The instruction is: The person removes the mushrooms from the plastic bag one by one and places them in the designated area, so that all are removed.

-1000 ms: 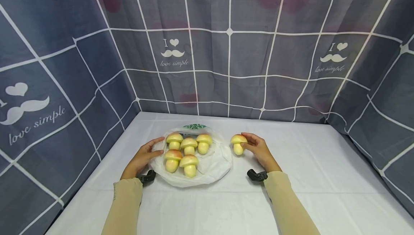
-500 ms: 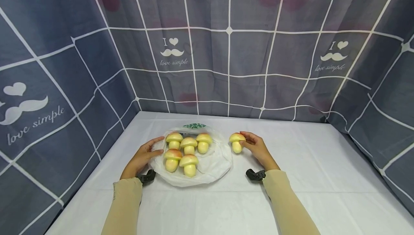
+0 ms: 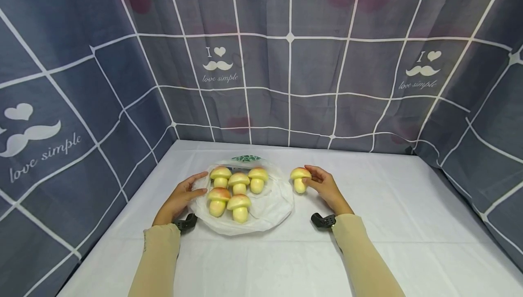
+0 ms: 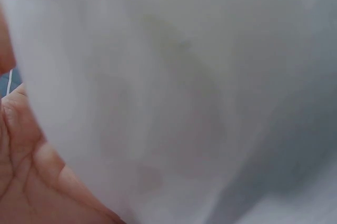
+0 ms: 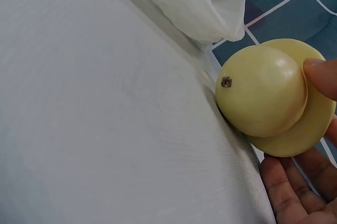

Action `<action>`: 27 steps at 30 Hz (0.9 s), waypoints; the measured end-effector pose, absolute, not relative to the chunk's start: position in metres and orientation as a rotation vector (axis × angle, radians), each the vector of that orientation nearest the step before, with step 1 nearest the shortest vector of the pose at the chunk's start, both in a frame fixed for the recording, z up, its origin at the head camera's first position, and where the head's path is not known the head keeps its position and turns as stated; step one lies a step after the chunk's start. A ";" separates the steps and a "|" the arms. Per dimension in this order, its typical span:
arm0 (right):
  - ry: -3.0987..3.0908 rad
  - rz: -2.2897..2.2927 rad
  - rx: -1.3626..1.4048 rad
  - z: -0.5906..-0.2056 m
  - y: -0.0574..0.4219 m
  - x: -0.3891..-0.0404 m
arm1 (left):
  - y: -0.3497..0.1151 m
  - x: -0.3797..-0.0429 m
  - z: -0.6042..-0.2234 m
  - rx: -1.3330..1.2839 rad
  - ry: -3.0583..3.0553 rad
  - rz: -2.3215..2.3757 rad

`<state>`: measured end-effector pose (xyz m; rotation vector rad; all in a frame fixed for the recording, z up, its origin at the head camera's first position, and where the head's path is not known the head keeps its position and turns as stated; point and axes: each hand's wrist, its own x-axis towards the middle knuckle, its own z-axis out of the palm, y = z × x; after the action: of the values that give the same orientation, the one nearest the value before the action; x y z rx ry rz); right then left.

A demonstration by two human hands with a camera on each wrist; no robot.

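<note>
Left hand (image 3: pixel 180 201), fingers (image 3: pixel 197 177) spread, touches a bag (image 3: pixel 267 210) at nine o'clock; right hand (image 3: pixel 328 190) pinches a mushroom (image 3: pixel 299 180) outside two o'clock.

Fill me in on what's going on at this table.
A person's right hand is gripping a yellow toy-like mushroom by its cap, close by the right side of an open white plastic bag. Five similar mushrooms are in the bag, and the left hand touches its left edge. Whether the gripped mushroom touches the table is hard to tell.
</note>
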<state>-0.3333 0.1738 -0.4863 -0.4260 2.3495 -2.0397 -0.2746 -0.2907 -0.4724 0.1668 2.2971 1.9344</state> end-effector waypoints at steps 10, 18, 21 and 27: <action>2.335 -2.063 -0.409 -0.487 0.173 -0.333 | -0.290 -0.274 -0.472 0.170 2.293 1.932; 2.326 -2.081 -0.405 -0.488 0.174 -0.335 | -0.291 -0.273 -0.471 0.177 2.273 1.944; 2.325 -2.083 -0.396 -0.488 0.174 -0.335 | -0.290 -0.273 -0.470 0.175 2.275 1.942; 2.326 -2.085 -0.376 -0.487 0.175 -0.334 | -0.290 -0.273 -0.471 0.159 2.292 1.931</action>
<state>-0.3344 0.1747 -0.4873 -0.3763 2.3259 -2.0852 -0.2733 -0.2897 -0.4707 0.1586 2.2922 1.9309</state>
